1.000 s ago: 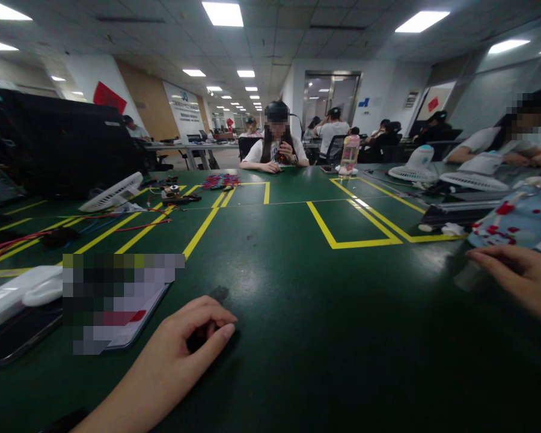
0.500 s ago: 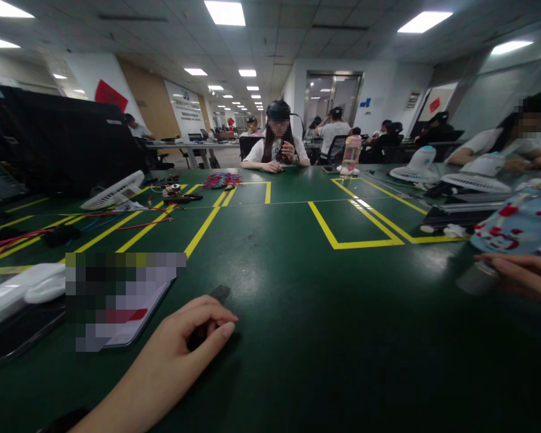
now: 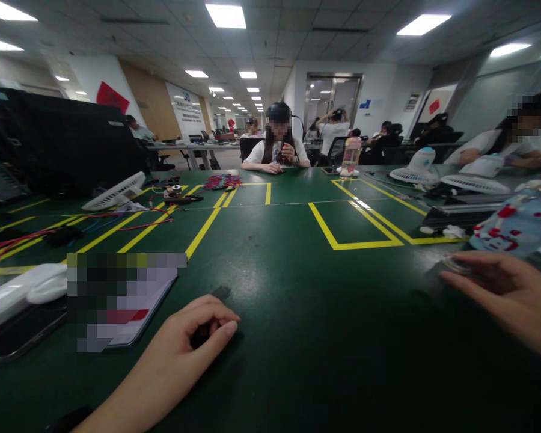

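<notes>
My left hand [image 3: 193,340] rests on the green table [image 3: 306,313] at the near left. Its fingers are curled around a small black object [image 3: 201,332] whose far end pokes out at the fingertips. My right hand [image 3: 511,291] reaches in from the right edge, fingers stretched leftward. Its fingertips grip a small clear round container [image 3: 455,263] low over the table. Most of that container is hidden by the fingers.
Left of my left hand lie a phone [image 3: 130,313], a white device [image 3: 27,288] and a dark slab [image 3: 13,340]. A blue patterned bag [image 3: 520,225] sits by my right hand. Yellow tape lines [image 3: 338,240], red wires, small fans and a pink bottle [image 3: 350,156] lie farther off. People sit opposite and at right.
My right hand has come back leftward and lower with the small container. My left hand stays curled on the black object, almost unmoved.
</notes>
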Demonstrator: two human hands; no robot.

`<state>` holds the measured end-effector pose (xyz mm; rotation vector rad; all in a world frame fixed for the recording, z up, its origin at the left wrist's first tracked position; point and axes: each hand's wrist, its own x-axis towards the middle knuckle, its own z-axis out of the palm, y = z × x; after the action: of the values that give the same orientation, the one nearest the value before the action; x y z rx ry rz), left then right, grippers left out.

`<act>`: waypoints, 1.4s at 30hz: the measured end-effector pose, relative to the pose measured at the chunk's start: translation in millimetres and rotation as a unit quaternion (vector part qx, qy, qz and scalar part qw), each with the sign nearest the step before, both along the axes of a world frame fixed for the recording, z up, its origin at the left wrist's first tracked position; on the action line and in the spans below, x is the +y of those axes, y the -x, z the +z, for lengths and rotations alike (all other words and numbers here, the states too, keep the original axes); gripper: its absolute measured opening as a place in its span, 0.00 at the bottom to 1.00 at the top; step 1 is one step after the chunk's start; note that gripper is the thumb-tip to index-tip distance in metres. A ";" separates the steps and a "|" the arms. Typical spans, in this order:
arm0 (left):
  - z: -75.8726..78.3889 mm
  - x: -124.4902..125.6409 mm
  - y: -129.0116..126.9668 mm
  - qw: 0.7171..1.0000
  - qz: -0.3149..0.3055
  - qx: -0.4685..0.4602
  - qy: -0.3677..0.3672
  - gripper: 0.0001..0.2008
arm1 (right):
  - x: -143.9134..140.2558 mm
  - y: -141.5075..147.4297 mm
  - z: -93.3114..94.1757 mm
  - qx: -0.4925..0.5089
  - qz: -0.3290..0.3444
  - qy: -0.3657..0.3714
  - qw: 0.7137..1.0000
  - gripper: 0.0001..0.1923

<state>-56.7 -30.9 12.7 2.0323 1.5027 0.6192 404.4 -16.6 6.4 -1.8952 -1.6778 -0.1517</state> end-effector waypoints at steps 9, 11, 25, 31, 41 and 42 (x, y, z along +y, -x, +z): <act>-0.6 -1.5 -0.2 1.000 -0.004 0.020 0.009 0.12 | 4.2 183.0 7.4 0.165 0.445 0.098 0.875 0.13; -0.2 -0.8 -2.9 1.000 0.001 0.017 -0.003 0.11 | 4.8 190.0 0.5 0.173 0.449 0.110 0.870 0.14; 25.5 19.8 -83.5 0.986 -0.045 -0.116 -0.112 0.07 | 5.1 183.7 -9.8 0.268 0.418 0.159 0.853 0.27; 1.2 21.4 -71.4 0.995 -0.060 -0.028 -0.076 0.05 | 3.2 176.4 -5.9 0.196 0.402 0.149 0.882 0.21; -0.2 16.3 -40.8 0.998 -0.039 -0.038 -0.025 0.10 | 16.6 92.4 2.5 0.163 0.237 0.071 0.955 0.26; 0.4 13.9 -31.6 0.999 -0.026 -0.040 -0.009 0.10 | 17.7 68.2 2.1 0.147 0.187 0.062 0.969 0.28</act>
<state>-25.1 -17.0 13.0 2.0294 1.3996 0.6875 336.3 1.1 8.5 -1.5553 -1.8285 0.3735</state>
